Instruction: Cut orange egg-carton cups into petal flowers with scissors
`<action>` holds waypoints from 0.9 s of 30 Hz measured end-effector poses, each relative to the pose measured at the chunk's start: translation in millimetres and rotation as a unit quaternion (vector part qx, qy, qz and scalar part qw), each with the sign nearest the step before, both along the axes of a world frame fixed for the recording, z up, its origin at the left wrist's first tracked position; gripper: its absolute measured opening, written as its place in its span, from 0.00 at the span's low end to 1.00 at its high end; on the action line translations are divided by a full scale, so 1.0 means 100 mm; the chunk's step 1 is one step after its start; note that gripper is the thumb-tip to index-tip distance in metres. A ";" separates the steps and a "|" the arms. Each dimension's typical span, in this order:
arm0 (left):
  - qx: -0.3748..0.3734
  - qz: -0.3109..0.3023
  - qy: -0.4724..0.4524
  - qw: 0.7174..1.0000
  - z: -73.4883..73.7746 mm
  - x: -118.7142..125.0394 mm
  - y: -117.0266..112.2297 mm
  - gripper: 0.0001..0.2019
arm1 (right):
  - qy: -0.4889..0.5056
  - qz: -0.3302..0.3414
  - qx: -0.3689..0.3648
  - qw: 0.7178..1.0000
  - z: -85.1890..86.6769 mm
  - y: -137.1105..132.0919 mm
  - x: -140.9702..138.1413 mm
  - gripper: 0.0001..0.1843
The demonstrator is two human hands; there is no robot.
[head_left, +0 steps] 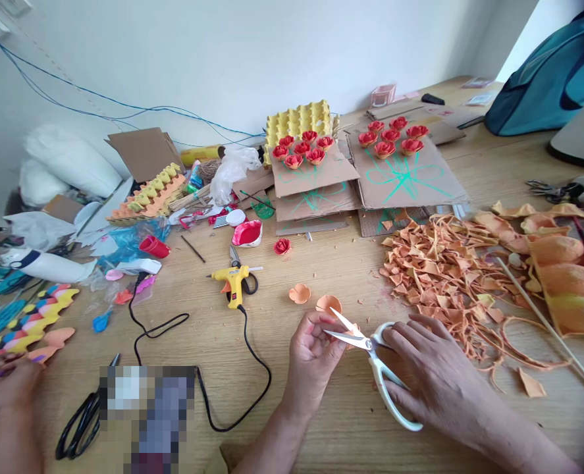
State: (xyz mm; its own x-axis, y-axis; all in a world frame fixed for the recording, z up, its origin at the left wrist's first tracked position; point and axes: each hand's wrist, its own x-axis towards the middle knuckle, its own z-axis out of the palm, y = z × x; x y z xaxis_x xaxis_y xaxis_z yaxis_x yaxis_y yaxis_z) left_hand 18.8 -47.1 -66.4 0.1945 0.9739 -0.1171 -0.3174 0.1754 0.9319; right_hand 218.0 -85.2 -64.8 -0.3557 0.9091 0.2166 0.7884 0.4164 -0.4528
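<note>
My right hand is closed around the white-handled scissors, with fingers in the loops and the blades spread apart. The blades point left, across the fingertips of my left hand. Those fingertips are pinched on a small orange egg-carton piece, mostly hidden by fingers and blades. Just beyond them is an orange petal-edged cup; a second cup lies to its left. Farther back, a single red flower sits on the table.
Orange scraps are heaped at right beside an uncut egg carton. A yellow glue gun with its cord lies left of centre. Red flowers stand on cardboard sheets behind. Another person's hand is at far left.
</note>
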 end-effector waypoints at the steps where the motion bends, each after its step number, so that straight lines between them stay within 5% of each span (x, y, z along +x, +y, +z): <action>1: -0.002 -0.001 -0.003 1.000 0.00 0.00 0.00 0.14 | 0.002 0.000 0.001 1.000 0.00 0.00 0.00 0.10; 27: -0.029 -0.029 -0.096 0.995 0.00 0.02 -0.04 0.17 | 0.032 0.076 -0.028 0.996 0.04 -0.03 -0.01 0.10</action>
State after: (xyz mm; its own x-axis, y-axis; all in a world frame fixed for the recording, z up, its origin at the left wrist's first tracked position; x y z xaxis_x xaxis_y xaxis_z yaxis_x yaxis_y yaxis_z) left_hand 20.6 -50.9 -66.3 0.2739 0.9532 -0.1282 -0.4758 0.2501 0.8432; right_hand 216.6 -87.9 -60.6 -0.4781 0.8567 0.1935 0.6869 0.5020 -0.5255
